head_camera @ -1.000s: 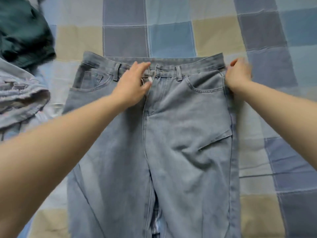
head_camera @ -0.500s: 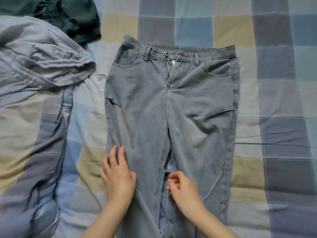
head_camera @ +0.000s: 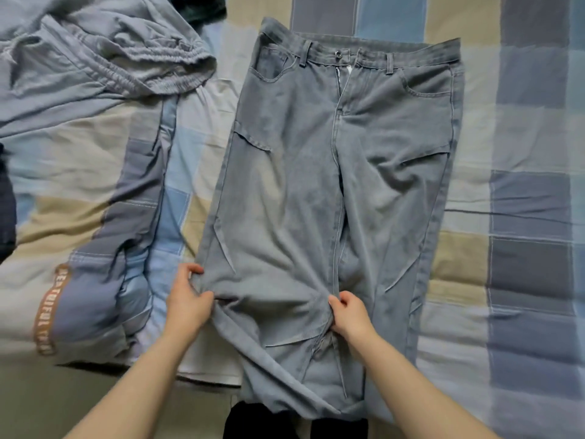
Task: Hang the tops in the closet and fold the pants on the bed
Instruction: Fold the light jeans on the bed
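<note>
Jeans (head_camera: 319,185) flat on bed (head_camera: 522,217), waistband twd far edge. L hand (head_camera: 186,302) pinches outer leg seam; R hand (head_camera: 349,315) pinches inseam.

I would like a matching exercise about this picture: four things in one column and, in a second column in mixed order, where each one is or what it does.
Column 1:
1. jeans
2. grey pants
3. left hand
4. right hand

Column 2:
A. crumpled at upper left
B. pinches the fabric at the inner leg seam
C. spread flat, waistband away from the person
D. grips the outer edge of a jeans leg

Pairs: 1-C, 2-A, 3-D, 4-B
</note>
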`<state>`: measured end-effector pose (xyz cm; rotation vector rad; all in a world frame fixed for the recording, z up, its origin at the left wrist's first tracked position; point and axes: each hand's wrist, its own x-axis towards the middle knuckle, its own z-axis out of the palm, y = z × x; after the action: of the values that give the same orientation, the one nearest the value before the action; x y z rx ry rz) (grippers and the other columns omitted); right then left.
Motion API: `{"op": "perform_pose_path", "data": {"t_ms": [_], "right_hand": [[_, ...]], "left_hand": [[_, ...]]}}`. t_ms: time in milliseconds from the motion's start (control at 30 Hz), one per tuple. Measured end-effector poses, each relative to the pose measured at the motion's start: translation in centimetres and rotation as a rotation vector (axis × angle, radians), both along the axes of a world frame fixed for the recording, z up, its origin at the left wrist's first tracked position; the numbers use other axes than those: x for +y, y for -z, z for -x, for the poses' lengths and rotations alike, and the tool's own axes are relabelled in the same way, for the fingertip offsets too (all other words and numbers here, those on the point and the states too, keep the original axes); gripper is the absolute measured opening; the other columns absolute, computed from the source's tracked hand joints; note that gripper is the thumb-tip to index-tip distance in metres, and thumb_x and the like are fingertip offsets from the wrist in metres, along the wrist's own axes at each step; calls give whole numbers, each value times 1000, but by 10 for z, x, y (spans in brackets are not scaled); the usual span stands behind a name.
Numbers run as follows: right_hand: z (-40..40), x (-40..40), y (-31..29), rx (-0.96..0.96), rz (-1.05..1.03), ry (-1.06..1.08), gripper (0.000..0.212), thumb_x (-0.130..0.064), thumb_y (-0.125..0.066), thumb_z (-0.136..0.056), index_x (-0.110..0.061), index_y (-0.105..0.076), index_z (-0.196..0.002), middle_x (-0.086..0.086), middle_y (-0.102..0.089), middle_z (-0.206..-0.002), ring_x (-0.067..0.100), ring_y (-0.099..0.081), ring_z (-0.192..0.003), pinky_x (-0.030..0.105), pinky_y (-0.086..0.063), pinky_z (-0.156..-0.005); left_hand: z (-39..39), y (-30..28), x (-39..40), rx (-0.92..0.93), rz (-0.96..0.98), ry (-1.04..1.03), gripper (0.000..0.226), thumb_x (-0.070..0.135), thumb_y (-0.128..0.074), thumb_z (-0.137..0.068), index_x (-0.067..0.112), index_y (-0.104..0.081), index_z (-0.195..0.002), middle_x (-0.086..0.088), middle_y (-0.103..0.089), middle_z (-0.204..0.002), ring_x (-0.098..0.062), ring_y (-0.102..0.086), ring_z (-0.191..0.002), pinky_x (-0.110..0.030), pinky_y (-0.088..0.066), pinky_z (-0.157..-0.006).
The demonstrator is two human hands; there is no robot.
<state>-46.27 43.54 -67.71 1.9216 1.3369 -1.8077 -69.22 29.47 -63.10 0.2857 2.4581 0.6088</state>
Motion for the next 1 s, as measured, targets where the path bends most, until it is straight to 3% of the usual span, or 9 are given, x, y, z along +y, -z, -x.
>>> {"op": "perform_pose_path", "data": {"t_ms": [133,233,300,400,500,633,733,833,1000], "right_hand": [[11,-9,-2,109,-16,50,33,-17,-55,-95,-17,-41,-65,10,-42,-69,17,-41,-68,33,-37,-69],[15,-40,-5,197,110,202,6,-12,-60,-93,-9,-65,-91,11,-67,-92,23,-63,-84,36,-50,-84],[10,-63,-5,205,142,261,17,-6,-65,-88,-4,-64,-105,12,-69,-99,24,-65,-90,35,-53,-85],[1,-91,-7,175,127,174,19,-2,-70,-83,-13,-61,-95,1,-72,-83,13,-67,-74,26,-56,-67],[-11,-110,-6,21,101,-19,15,-4,-65,-87,-15,-54,-84,9,-64,-83,24,-63,-83,43,-54,-77],[-24,-101,-4,-63,-81,-147,9,-7,-61,-89,-13,-56,-88,11,-64,-86,22,-58,-86,39,-48,-84],[-20,-108,-11,-24,-95,-38,20,-10,-61,-91,-13,-53,-72,5,-52,-64,21,-49,-70,37,-45,-68],[-10,-146,-16,142,190,150,3,-14,-61,-92,-14,-61,-89,5,-68,-89,16,-64,-84,30,-55,-74],[-15,-191,-21,164,258,-51,37,-4,-71,-83,-9,-60,-118,2,-70,-109,7,-66,-92,15,-51,-72]], "left_hand": [[33,9,-36,-119,-51,-263,52,0,-67,-82,25,-40,-120,-14,-62,-94,-34,-62,-78,-53,-56,-79],[7,19,-43,-339,-36,-361,50,17,-78,-81,11,-41,-114,-26,-64,-108,-27,-61,-70,-39,-59,-71],[-26,25,-49,-392,109,-211,65,31,-86,-70,7,-44,-113,-19,-65,-112,-32,-66,-89,-38,-55,-81],[-66,29,-57,-416,310,-49,62,33,-82,-70,4,-53,-116,-16,-64,-121,-33,-60,-113,-34,-49,-91],[-76,32,-72,-508,456,56,52,23,-73,-78,-1,-58,-122,-20,-63,-124,-34,-60,-115,-38,-51,-94],[-36,29,-106,-452,544,251,40,13,-60,-87,-3,-57,-124,-24,-61,-125,-37,-58,-117,-35,-49,-95],[7,29,-137,-367,441,265,15,6,-61,-83,0,-68,-94,-19,-70,-97,-32,-65,-94,-33,-50,-77],[15,33,-156,-428,216,23,6,-2,-60,-81,-2,-65,-77,-14,-63,-75,-25,-58,-74,-37,-50,-68],[-15,30,-177,-679,38,-11,21,-13,-64,-76,8,-66,-79,-5,-68,-68,-13,-59,-60,-26,-49,-60]]}}
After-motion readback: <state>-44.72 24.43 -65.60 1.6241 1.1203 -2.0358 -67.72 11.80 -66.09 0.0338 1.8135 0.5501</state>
